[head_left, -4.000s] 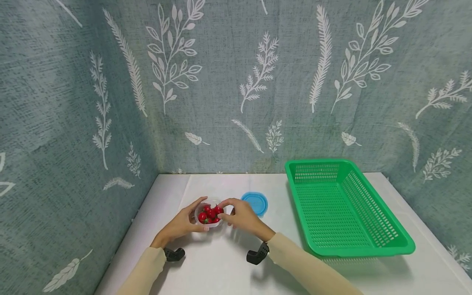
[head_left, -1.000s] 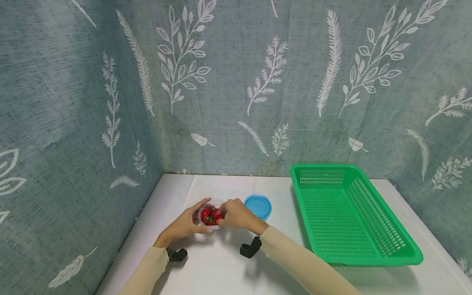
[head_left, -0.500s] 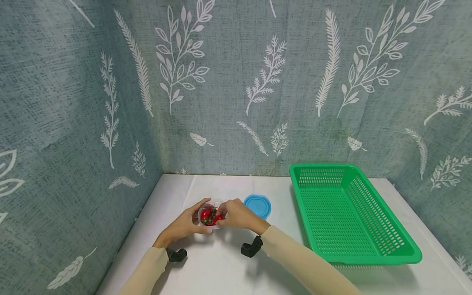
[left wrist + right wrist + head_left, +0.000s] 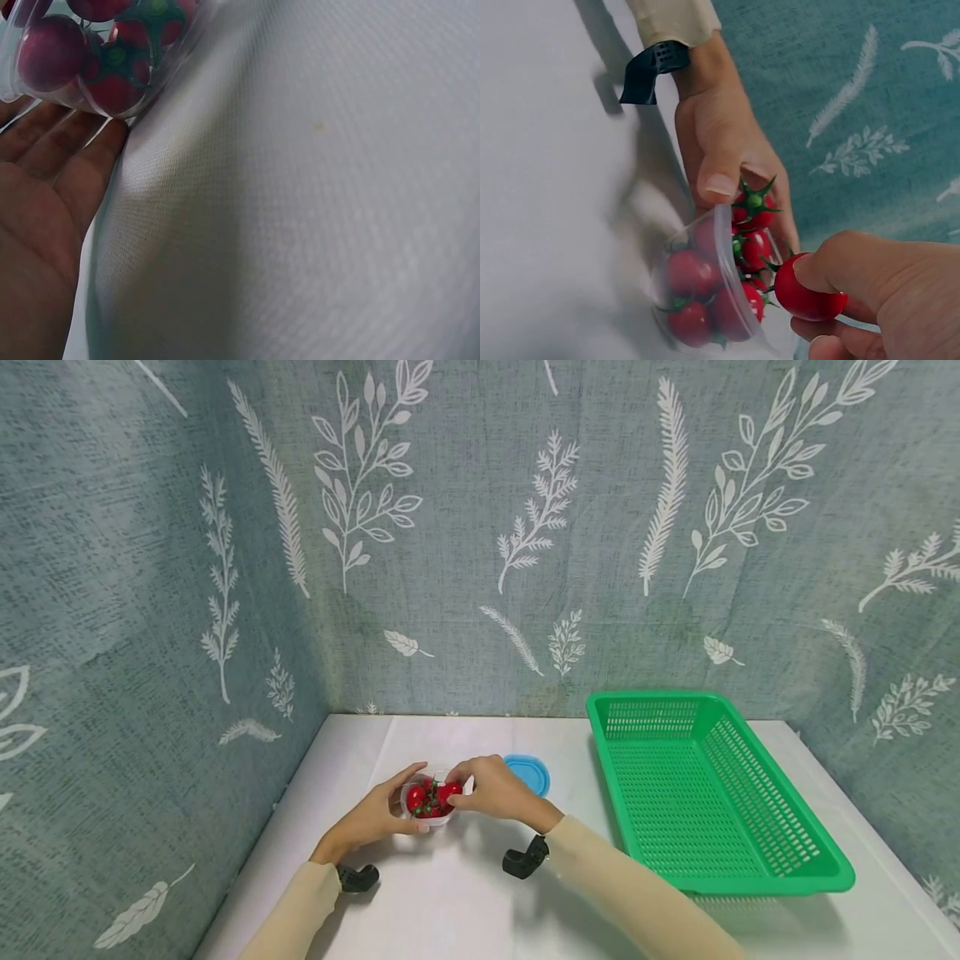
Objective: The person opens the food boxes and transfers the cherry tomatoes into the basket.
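Note:
In the head view my left hand (image 4: 372,817) curves round a clear plastic tub, thumb at the near side and fingers at the far side. Several red cherry tomatoes (image 4: 416,798) with green stems fill the tub. The right wrist view shows the tub's pale rim (image 4: 724,244) and, just beyond it, one tomato (image 4: 810,294) pinched between thumb and fingers of my right hand (image 4: 900,289). That tomato's green calyx points toward the tub. Part of the tub (image 4: 71,96) appears in the left wrist view, touching the left fingers.
Behind the right hand a blue lid (image 4: 529,774) lies on the white-covered table (image 4: 442,902). A large green perforated basket (image 4: 693,806) stands on the right. Patterned grey-green cloth (image 4: 450,527) hangs behind and along the left side.
My right hand has risen slightly up and to the right from among the tomatoes, pinching one. Tomatoes in the tub have shifted, showing more stems than 4 s ago. The left hand stays in place.

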Tool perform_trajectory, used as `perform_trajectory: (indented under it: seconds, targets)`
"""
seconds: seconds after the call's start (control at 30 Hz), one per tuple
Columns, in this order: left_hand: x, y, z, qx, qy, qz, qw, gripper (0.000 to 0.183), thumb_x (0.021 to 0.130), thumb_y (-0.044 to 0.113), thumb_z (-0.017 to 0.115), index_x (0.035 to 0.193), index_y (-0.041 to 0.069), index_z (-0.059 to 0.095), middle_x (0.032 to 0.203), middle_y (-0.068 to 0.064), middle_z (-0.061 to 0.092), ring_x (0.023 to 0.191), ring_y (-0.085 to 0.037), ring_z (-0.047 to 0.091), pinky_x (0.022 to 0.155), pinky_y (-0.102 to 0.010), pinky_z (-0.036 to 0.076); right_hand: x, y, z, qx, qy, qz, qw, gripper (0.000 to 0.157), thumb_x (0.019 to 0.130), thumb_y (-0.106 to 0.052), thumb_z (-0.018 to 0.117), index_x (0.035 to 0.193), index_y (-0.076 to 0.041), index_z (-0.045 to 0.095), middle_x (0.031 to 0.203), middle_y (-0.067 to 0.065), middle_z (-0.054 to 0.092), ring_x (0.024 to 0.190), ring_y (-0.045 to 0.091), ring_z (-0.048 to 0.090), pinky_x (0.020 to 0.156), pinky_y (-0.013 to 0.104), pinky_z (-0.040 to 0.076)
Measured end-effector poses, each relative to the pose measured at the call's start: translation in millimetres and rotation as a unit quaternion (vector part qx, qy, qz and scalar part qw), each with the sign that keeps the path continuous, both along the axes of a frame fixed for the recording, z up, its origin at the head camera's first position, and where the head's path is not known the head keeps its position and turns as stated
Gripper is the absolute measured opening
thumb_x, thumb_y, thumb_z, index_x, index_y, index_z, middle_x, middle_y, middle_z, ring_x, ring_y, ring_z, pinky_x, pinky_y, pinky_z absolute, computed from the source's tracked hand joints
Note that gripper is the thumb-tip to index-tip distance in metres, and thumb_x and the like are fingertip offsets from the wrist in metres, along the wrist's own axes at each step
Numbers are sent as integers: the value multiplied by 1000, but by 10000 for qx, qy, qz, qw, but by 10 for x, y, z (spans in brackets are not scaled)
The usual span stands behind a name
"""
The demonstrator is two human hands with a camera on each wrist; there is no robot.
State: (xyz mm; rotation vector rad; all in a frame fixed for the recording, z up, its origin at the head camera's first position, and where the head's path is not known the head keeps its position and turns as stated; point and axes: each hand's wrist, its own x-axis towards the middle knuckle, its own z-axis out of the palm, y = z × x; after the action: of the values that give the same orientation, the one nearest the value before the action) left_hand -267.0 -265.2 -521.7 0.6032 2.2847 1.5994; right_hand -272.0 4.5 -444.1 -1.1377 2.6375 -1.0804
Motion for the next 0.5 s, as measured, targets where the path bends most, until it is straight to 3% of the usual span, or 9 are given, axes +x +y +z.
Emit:
perform_trajectory:
  seconds: [0.23, 0.5]
  targets:
    - [0, 8, 13, -108, -28, 59, 9999, 105, 84, 21, 88, 165, 16, 22, 161, -12, 37, 148, -33, 37, 116, -52, 34, 37, 84, 109, 11, 74, -96, 9999, 21, 91, -16, 78, 112, -10, 78, 100, 2, 76, 68, 5, 59, 60, 24, 48]
    - [11, 18, 29, -74, -61, 83, 9999, 106, 83, 20, 89, 165, 16, 22, 162, -12, 36, 150, -33, 32, 118, -55, 29, 46, 219, 236, 1, 517, -215, 9984, 15, 91, -16, 78, 106, -16, 79, 92, -5, 74, 60, 5, 54, 57, 24, 46]
